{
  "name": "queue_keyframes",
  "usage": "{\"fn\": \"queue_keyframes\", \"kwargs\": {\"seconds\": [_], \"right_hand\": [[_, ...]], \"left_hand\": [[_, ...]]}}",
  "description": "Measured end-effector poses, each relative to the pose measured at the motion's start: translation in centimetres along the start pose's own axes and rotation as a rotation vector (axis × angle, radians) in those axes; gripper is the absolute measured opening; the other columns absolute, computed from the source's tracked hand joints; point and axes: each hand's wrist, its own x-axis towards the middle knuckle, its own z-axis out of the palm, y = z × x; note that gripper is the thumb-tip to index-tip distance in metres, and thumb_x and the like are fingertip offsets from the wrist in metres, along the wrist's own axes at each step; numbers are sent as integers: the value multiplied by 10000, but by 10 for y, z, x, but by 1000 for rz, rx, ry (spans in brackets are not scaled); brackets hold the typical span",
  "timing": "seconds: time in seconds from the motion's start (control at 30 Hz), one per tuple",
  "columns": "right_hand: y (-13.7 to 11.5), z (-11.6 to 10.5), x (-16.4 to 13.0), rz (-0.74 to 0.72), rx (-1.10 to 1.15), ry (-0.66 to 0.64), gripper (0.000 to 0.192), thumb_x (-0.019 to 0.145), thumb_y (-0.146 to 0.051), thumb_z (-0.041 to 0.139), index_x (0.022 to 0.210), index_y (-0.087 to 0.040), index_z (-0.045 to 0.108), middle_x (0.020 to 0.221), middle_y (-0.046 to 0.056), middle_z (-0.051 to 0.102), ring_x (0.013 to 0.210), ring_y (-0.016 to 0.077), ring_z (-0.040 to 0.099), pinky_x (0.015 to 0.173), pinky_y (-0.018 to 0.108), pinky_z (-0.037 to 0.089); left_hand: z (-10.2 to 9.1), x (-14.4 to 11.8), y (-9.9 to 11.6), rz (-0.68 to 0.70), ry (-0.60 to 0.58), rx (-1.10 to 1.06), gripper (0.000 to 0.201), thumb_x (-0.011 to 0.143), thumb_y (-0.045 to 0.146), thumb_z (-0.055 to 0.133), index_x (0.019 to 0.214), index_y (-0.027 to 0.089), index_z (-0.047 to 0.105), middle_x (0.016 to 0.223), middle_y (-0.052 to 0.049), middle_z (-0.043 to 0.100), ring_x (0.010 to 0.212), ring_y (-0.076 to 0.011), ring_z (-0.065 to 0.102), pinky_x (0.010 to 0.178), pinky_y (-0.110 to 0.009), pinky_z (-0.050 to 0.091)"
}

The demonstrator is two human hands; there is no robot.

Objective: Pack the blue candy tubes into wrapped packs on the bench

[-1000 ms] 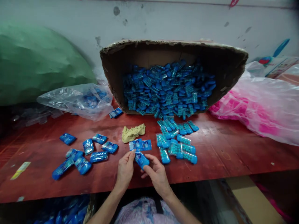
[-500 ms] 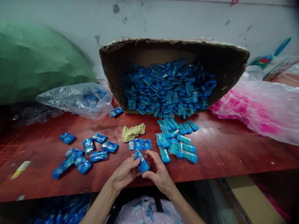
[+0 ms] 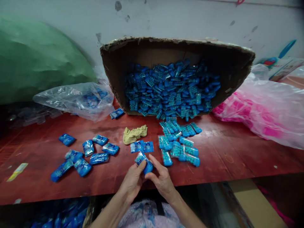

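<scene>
Near the table's front edge, my left hand (image 3: 135,177) grips a small blue-wrapped container (image 3: 144,162), thumb on its printed face. My right hand (image 3: 163,180) is beside the container's right end, thumb and forefinger apart around it; whether they touch it I cannot tell. Just beyond lie flat blue printed sleeves (image 3: 142,146) and a crumpled yellowish cloth (image 3: 135,134). Several clear containers of blue beads with blue caps (image 3: 176,148) lie to the right. On the left are several blue-wrapped containers (image 3: 99,158).
A worn cardboard box (image 3: 237,69) opens toward me, heaped with bead containers. A clear plastic bag (image 3: 59,96) with blue pieces lies left of it, and a pink-filled bag (image 3: 268,110) right. The red table (image 3: 213,172) ends in front of me; blue items show below.
The container has turned in my left hand, from a barcode side to a printed face. My left thumb now lies across it. The right hand has hardly moved.
</scene>
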Motion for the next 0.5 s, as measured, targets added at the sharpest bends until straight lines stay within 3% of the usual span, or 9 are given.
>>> {"fn": "queue_keyframes", "kwargs": {"seconds": [0.13,0.3,0.4,0.5], "right_hand": [[11,2,5,124,247,23,633,660,-231,704,1244,-277,463,1074,33,612,972,211,566,854,342,451],[11,-4,16,270,554,-62,593,606,-120,675,1161,-274,532,977,-1,612,816,139,579,708,244,467],[8,-5,17,290,607,-121,586,621,-128,667,1172,-269,521,1053,14,602,865,148,572,736,250,457],[7,-2,14,279,515,-133,580,631,-136,672,1174,-272,522,1067,7,596,831,137,565,709,238,453]], "left_hand": [[1,-4,4,-51,-13,62,223,680,325,662,805,142,637,670,-9,658,564,-101,591,580,-242,490],[-2,-10,16,-147,-171,69,210,713,258,640,891,149,628,841,-62,695,711,-169,655,671,-303,514],[-6,-10,16,-158,-164,54,174,707,231,648,860,152,625,823,-57,699,714,-176,659,668,-311,521],[-8,-8,8,-141,-119,42,158,719,243,636,841,143,627,792,-55,701,686,-157,656,659,-291,524]]}}
